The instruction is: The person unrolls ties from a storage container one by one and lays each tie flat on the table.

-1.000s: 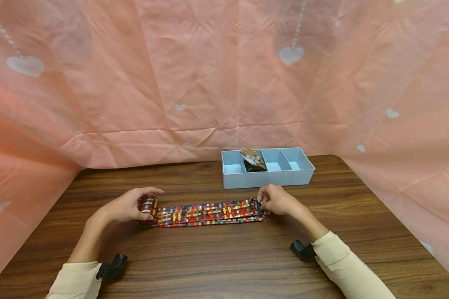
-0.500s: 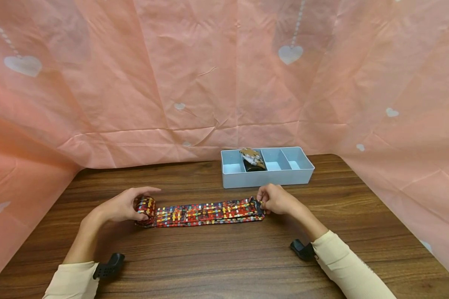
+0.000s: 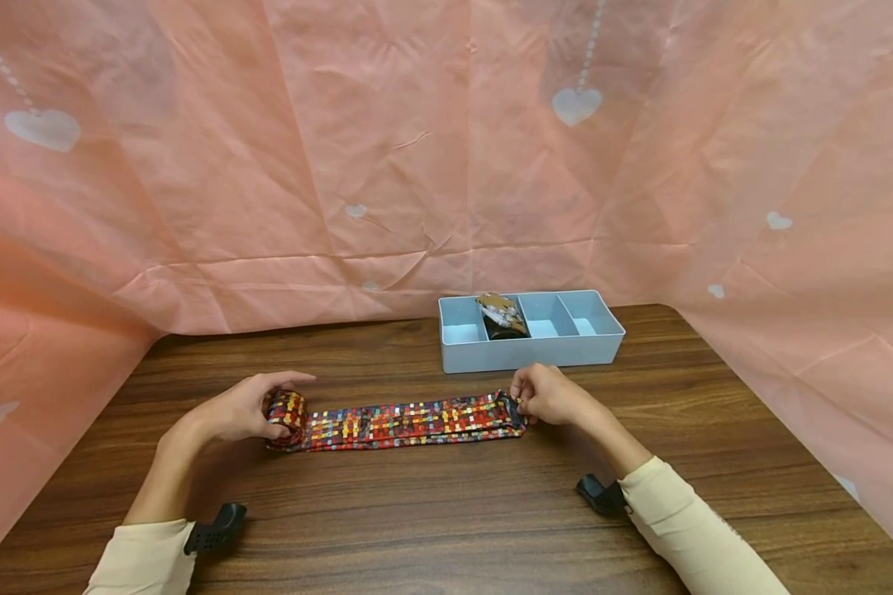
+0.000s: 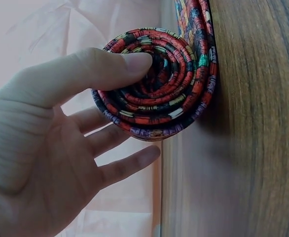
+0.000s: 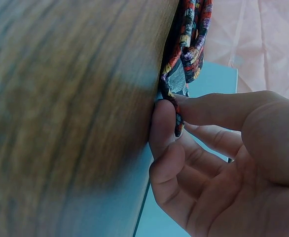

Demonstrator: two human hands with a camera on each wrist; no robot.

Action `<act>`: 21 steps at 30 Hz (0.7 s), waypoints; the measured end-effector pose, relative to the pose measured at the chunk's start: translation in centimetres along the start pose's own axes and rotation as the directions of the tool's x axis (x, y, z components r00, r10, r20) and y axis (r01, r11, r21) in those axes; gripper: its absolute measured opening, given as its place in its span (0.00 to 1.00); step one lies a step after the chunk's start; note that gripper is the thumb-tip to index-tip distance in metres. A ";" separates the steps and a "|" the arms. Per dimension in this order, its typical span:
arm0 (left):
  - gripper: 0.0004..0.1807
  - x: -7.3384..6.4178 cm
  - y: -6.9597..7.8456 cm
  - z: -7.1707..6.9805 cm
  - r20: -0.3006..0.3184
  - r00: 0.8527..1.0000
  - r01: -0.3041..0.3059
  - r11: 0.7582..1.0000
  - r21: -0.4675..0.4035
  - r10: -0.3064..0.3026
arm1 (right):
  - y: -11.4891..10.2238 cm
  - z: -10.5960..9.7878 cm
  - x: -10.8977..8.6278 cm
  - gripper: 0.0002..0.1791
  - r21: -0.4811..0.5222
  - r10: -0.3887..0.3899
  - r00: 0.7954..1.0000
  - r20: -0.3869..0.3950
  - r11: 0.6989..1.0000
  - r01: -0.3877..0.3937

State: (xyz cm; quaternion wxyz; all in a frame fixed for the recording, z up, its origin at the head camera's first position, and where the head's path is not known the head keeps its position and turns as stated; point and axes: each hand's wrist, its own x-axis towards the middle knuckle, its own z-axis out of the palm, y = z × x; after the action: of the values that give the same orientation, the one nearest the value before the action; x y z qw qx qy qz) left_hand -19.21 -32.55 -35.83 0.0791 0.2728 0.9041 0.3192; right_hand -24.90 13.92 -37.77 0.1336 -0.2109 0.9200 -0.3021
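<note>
A multicoloured, block-patterned necktie point(image 3: 417, 421) lies stretched across the wooden table, its left end wound into a roll point(image 4: 157, 94). My left hand point(image 3: 241, 407) holds that roll between thumb and fingers. In the left wrist view the thumb presses the spiral side, while the lower fingers extend past the roll. At the other end my right hand point(image 3: 554, 397) pinches the tip between thumb and fingers, low by the table, as the right wrist view shows. Dark lining point(image 5: 176, 79) peeks out near this tip. Two layers of the strip lie one over the other.
Behind the right hand stands a light blue divided box point(image 3: 521, 355). One of its compartments holds a brown, white and black patterned fabric bundle point(image 3: 502, 316). A pink curtain point(image 3: 387, 165) with white hearts hangs around the wooden table point(image 3: 417, 529).
My left hand and the roll have shifted slightly left, and the strip lies a little longer between the hands. The right hand keeps its pinch at almost the same spot.
</note>
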 end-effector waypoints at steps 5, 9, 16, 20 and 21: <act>0.43 0.0 -0.1 0.0 0.010 1.000 0.005 1.000 0.000 -0.005 | 0.0 0.0 0.0 0.09 -0.009 0.001 1.000 -0.001 1.000 -0.001; 0.43 0.1 -0.1 0.1 0.025 0.999 0.025 1.000 -0.010 -0.025 | -0.1 0.0 0.1 0.09 -0.017 0.005 1.000 0.000 1.000 -0.005; 0.43 0.3 -0.1 0.5 0.023 0.999 0.037 0.998 0.043 -0.038 | -0.1 -0.1 0.0 0.08 -0.014 0.005 1.000 0.002 1.000 -0.005; 0.42 0.4 0.0 0.6 0.010 0.999 0.050 0.996 0.074 -0.051 | -0.1 0.0 0.0 0.08 -0.011 0.005 1.000 0.001 1.000 -0.005; 0.42 0.4 0.0 0.6 0.012 0.998 0.056 0.996 0.068 -0.057 | -0.1 0.0 0.0 0.08 -0.009 0.006 1.000 0.001 1.000 -0.006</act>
State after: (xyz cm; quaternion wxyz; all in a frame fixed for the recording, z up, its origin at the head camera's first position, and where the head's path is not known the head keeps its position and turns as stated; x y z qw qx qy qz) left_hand -19.34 -31.98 -36.33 0.0850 0.2518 0.9212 0.2841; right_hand -24.85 13.89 -37.69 0.1340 -0.2088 0.9220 -0.2974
